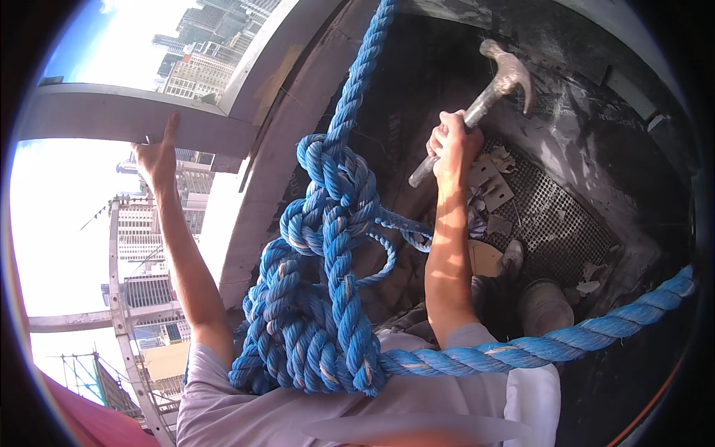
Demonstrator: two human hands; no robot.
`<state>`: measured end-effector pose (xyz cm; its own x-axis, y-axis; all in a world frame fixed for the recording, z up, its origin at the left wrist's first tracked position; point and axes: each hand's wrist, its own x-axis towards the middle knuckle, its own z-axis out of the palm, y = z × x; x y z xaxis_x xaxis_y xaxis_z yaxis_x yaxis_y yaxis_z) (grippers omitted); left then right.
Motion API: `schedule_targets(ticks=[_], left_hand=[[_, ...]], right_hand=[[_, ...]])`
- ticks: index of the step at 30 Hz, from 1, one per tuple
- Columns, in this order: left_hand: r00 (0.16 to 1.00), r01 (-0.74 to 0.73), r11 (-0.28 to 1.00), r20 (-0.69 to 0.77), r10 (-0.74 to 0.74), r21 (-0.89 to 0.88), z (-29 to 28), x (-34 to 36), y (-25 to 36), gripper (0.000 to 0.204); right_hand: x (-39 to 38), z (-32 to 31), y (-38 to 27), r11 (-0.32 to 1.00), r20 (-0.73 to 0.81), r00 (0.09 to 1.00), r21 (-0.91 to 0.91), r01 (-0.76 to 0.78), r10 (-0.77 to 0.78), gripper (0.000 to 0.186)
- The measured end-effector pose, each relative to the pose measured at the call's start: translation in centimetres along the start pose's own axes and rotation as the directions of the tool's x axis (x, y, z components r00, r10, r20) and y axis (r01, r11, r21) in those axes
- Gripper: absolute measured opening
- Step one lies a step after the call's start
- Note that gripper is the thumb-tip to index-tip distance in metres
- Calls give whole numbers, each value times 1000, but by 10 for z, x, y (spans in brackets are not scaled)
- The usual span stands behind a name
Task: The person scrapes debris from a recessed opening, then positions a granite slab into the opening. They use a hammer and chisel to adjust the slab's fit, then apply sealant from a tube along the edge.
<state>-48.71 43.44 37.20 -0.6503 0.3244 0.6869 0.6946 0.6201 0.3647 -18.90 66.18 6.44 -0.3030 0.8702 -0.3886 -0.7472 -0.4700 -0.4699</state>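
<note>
My right hand point(452, 145) grips the shaft of a claw hammer point(509, 78), its metal head raised at the upper right. My left hand point(155, 160) is closed on the lower edge of a grey beam point(89, 112) at the upper left, thumb laid up along its face; a small thin item shows by the fingers, too small to name. A thick blue rope point(320, 223), knotted and coiled, hangs in front of my chest between both arms, one strand running up to the top and another off to the right.
A white railing or ladder frame point(118, 298) stands at left above high-rise buildings point(201, 71). Below lie a perforated mat point(558, 216) with scraps, a bucket point(545, 309) and a shoe point(512, 255). A dark panelled wall point(611, 134) curves at right.
</note>
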Motion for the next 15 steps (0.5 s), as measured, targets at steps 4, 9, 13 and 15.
schedule_targets(ticks=[4, 9, 13, 15], left_hand=[[998, -57, 996, 23, 59, -63, -2, -4, -13, 109], [993, -107, 991, 44, 111, -84, 19, 22, -5, 109], [995, -95, 995, -9, 94, -27, 21, 28, -14, 107], [996, -85, 995, 34, 87, -58, 8, 13, -17, 104]], right_hand=[[-13, -6, -69, 722, 152, 779, 513, 465, -609, 18], [8, 51, 60, 996, 189, 982, -80, 32, -16, 26], [7, 22, 54, 967, 203, 946, -54, -248, 254, 34], [-3, 10, 8, 994, 121, 988, 29, -104, 100, 33]])
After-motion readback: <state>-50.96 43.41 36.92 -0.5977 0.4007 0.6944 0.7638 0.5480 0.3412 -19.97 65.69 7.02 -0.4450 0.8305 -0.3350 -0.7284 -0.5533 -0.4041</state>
